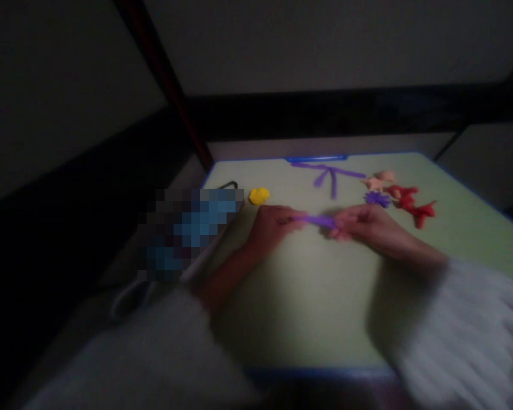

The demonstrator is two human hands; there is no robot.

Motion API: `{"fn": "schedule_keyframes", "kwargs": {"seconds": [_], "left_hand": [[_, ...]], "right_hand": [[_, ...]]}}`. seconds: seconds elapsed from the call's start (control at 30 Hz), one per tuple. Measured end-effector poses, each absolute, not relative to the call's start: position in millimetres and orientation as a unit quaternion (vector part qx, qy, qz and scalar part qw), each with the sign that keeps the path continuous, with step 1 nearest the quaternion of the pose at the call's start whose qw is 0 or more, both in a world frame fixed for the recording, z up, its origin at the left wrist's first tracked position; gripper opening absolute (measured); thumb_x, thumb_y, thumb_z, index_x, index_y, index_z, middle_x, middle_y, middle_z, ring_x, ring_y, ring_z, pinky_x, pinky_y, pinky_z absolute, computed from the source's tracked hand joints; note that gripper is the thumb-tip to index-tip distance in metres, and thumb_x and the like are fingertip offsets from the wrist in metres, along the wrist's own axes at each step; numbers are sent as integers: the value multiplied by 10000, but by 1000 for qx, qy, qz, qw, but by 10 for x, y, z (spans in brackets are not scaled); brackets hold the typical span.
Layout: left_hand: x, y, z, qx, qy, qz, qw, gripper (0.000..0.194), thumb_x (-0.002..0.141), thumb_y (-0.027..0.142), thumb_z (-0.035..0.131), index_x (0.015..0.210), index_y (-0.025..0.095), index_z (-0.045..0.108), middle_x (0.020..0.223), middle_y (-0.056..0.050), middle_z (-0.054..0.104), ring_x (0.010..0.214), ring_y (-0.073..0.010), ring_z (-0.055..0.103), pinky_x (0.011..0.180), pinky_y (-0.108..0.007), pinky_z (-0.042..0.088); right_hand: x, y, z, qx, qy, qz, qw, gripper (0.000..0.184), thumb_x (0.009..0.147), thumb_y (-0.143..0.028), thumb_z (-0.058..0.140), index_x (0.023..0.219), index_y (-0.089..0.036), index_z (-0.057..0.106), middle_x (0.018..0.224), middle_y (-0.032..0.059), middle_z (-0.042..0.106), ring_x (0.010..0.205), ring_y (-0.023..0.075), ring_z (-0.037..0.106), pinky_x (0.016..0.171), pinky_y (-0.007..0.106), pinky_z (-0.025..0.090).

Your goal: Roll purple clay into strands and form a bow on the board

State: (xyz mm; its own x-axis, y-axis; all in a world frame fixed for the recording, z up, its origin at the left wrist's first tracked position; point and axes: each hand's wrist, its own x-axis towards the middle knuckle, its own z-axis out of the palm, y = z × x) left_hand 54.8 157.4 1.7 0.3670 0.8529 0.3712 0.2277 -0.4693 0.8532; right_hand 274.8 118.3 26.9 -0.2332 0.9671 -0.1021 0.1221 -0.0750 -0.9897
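Both of my hands are closed on a thin purple strip that looks like soft modelling clay. My left hand pinches its left end, and my right hand pinches the right end. Between them the strip stretches nearly level above the pale table. Blur hides the finer detail of the fingertips. Behind my right hand lies a spiky purple piece. A yellow lump rests beyond my left hand.
Purple strips lie joined or touching at the back of the table. Toward the right are a peach star-like shape, a peach lump and red pieces. A blurred-out bluish object stands at the left edge.
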Motion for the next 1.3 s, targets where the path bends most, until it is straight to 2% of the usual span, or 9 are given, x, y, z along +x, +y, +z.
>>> {"fn": "schedule_keyframes", "kwargs": {"seconds": [0.27, 0.57, 0.87, 1.1, 1.3], "left_hand": [[604, 1503, 49, 762, 362, 405, 352, 138, 716, 202, 718, 847, 197, 765, 677, -23, 727, 585, -112, 618, 520, -179, 452], [617, 1485, 71, 782, 343, 378, 358, 125, 705, 189, 729, 823, 211, 761, 693, -12, 730, 619, -120, 639, 534, -190, 452], [588, 1502, 66, 761, 359, 402, 361, 126, 723, 195, 715, 841, 180, 758, 680, -20, 725, 589, -106, 622, 530, -183, 456], [569, 1535, 40, 742, 360, 422, 377, 142, 721, 220, 715, 848, 167, 753, 695, -32, 730, 619, -114, 638, 542, -188, 484], [574, 1537, 27, 745, 353, 421, 378, 137, 720, 223, 716, 839, 166, 754, 683, -36, 727, 620, -117, 642, 548, -190, 492]], "right_hand": [[2700, 1167, 258, -445, -577, 581, 362, 260, 654, -349, 795, 789, -140, 720, 743, 62, 745, 601, 118, 659, 607, 252, 539], [2735, 1175, 256, -438, -615, 575, 317, 219, 633, -336, 807, 720, -150, 732, 707, 54, 746, 571, 130, 668, 561, 256, 543], [2752, 1158, 339, -459, -604, 572, 312, 240, 650, -328, 798, 793, -142, 745, 762, 66, 756, 672, 150, 700, 639, 268, 565], [2762, 1171, 292, -475, -595, 560, 328, 170, 628, -295, 810, 708, -160, 744, 686, 49, 745, 600, 147, 689, 584, 269, 565], [2785, 1171, 279, -464, -589, 565, 343, 212, 583, -323, 834, 700, -169, 745, 700, 54, 749, 616, 164, 697, 590, 284, 567]]}}
